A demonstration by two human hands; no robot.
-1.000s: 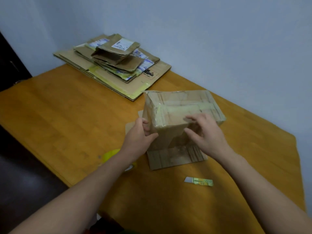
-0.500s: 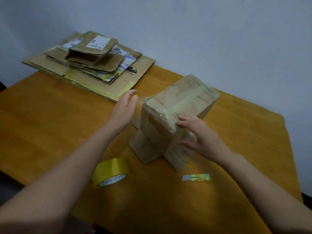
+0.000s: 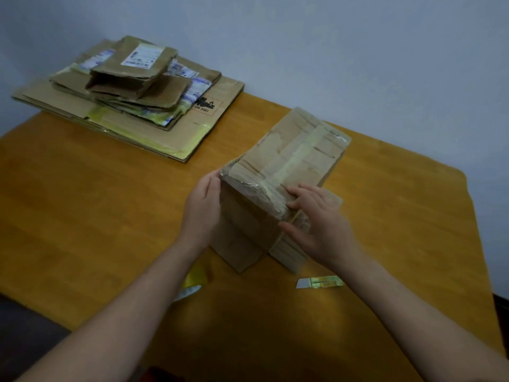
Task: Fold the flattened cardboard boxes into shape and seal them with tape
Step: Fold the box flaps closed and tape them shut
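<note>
Head view: the cardboard box (image 3: 292,153) stands on the surface (image 3: 96,202) between both hands. The left hand (image 3: 202,213) lays straight fingers flat against its side. The right hand (image 3: 322,227) curls fingers over its taped top edge, thumb underneath, gripping it. A tape roll (image 3: 197,279) lies behind the left fingers.

box (image 3: 286,161): matt cardboard, glossy tape strips | table (image 3: 96,202): smooth wood | stack (image 3: 132,97): matt cardboard

Head view, forward-down, close over table (image 3: 82,216)
</note>
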